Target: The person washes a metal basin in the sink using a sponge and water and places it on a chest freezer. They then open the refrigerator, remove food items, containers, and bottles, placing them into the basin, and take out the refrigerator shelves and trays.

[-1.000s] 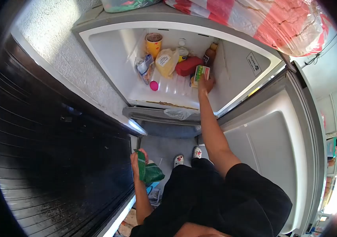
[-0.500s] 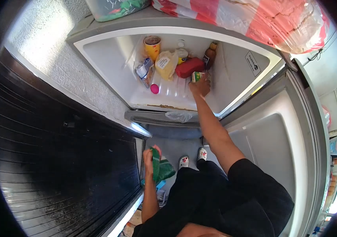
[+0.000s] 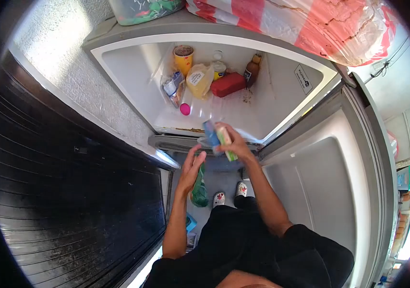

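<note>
My right hand (image 3: 236, 144) is over the freezer compartment's front edge, its fingers closed around a small white-and-green box (image 3: 225, 143). Against that box lies a blue packet (image 3: 211, 137), smeared by motion; whether it is a separate thing I cannot tell. Close by on the left, my left hand (image 3: 190, 175) is raised with its fingertips near the packet. A green cloth-like bag (image 3: 199, 189) hangs from this hand, partly hidden behind it.
The open freezer compartment (image 3: 133, 72) holds a yellow cup (image 3: 183, 60), a tied plastic bag (image 3: 200, 80), a red package (image 3: 228, 85), a brown bottle (image 3: 252, 71) and a pink ball-like thing (image 3: 185, 109). Its door (image 3: 320, 173) stands open at right; a dark panel (image 3: 70, 177) is at left.
My right hand has come out of the freezer compartment toward me with the box. My left hand has risen toward it, the green bag still hanging. Brown specks now show where the box was.
</note>
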The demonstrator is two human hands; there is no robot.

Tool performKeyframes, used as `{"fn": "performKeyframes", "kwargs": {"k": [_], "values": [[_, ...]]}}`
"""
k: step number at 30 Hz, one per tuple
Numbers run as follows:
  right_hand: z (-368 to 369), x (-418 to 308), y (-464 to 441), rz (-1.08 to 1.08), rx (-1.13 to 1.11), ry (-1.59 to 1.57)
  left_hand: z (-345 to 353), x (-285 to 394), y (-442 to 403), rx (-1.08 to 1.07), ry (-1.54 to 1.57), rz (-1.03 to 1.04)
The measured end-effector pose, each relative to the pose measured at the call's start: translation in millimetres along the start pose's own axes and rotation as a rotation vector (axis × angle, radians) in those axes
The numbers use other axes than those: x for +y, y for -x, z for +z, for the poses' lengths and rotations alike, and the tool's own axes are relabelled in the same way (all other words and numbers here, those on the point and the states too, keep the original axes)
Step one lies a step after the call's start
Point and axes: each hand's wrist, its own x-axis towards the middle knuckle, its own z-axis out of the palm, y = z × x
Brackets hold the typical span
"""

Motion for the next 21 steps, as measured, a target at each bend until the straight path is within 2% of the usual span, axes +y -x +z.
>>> {"fn": "performKeyframes", "kwargs": {"k": [1,2,4,5,7,8,9,10,11,13,15,17,19,21], "values": [[11.0,-8.8,4.2,-0.074,-0.129,-0.005,3.2,1.9,-2.3,0.054,-0.049,0.07],[24.0,-17.0,8.9,-0.072,-0.127,-0.007,2.7,3.6,-3.9,0.054,-0.05,0.067],[45.7,-32.7,17.4,-0.189,-0.027,0.586,1.8,6.6,-6.0,0.051,-0.093,-0.027],[49.6,-34.1,20.7,-0.193,-0.027,0.588,3.0,8.7,-5.8,0.051,-0.092,-0.023],[57.7,-34.0,25.4,-0.173,0.054,0.539,3.8,12.2,-3.0,0.055,0.175,-0.089],[58.6,-26.1,25.7,-0.175,0.053,0.538,2.5,2.8,-5.0,0.063,0.165,-0.057],[59.9,-19.7,24.0,-0.186,0.082,0.404,2.4,-3.0,-6.1,0.064,0.165,-0.056],[59.6,-13.9,22.4,-0.197,0.109,0.272,3.3,-8.2,-7.5,0.05,0.066,0.017],[58.7,-8.3,21.8,-0.197,0.105,0.276,4.8,-13.6,-8.3,0.037,-0.031,0.089],[63.3,-14.3,20.1,-0.031,0.207,0.29,10.6,-15.4,-7.3,0.037,-0.002,0.111],[61.3,-17.9,11.4,0.042,0.163,0.287,11.9,-17.6,-5.4,0.012,0.034,0.022],[63.1,-22.1,6.3,0.11,0.119,0.287,9.0,-38.9,-6.8,0.016,0.113,0.025],[79.2,-42.5,9.3,0.156,0.031,0.595,6.9,-44.1,-1.6,0.016,0.185,0.02],[80.5,-53.7,7.8,0.093,-0.04,0.548,5.9,-32.7,5.8,0.17,0.412,-0.097]]}}
